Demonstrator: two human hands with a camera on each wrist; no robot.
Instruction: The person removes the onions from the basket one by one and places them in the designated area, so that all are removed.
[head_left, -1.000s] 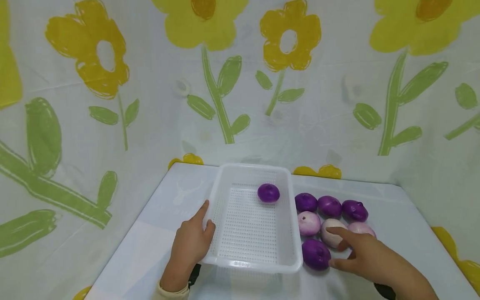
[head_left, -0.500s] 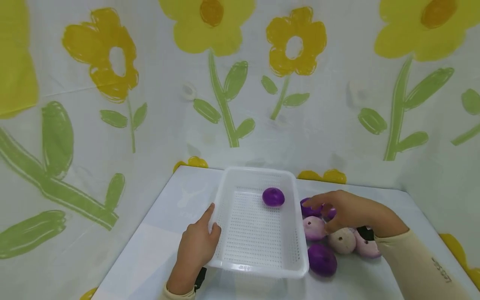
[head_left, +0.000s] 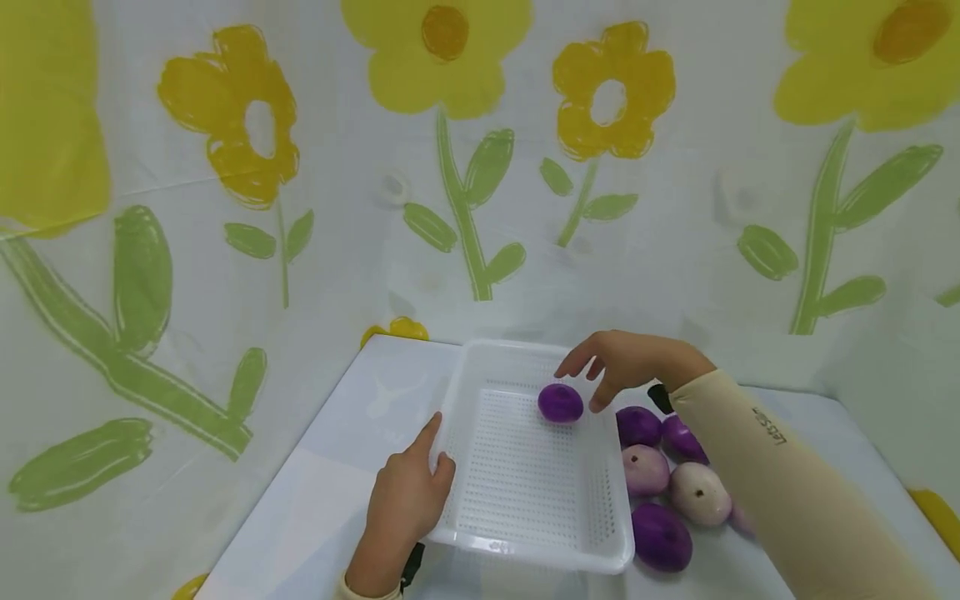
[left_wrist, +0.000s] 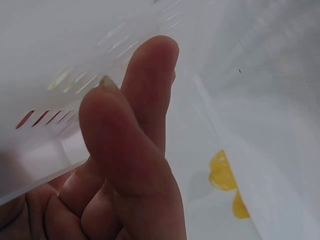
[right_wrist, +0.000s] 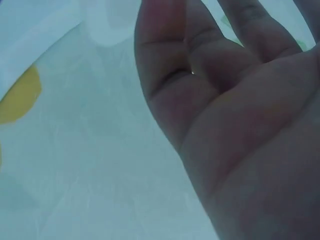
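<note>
A white perforated plastic basket [head_left: 517,492] stands on the table with a single purple onion [head_left: 560,403] near its far right corner. At the basket's left rim is my left hand [head_left: 407,493], index finger extended along the side. In the left wrist view, its other fingers curl under the basket's edge, gripping it. Over the far right side of the basket hovers my right hand [head_left: 628,363], fingers spread and bent around the air beside the onion. It holds nothing; whether a fingertip touches the onion I cannot tell. The right wrist view shows mainly the palm [right_wrist: 250,130].
Right of the basket lie several more onions: purple ones such as the near onion [head_left: 662,537], and paler ones such as the whitish onion [head_left: 700,494]. My right sleeve [head_left: 780,475] covers part of this group. A flower-printed cloth [head_left: 660,250] rises behind the table [head_left: 322,467].
My right hand has moved from above the onions on the table, leftward and away, to the onion in the basket. The left hand stays at the rim. The head view has shifted slightly.
</note>
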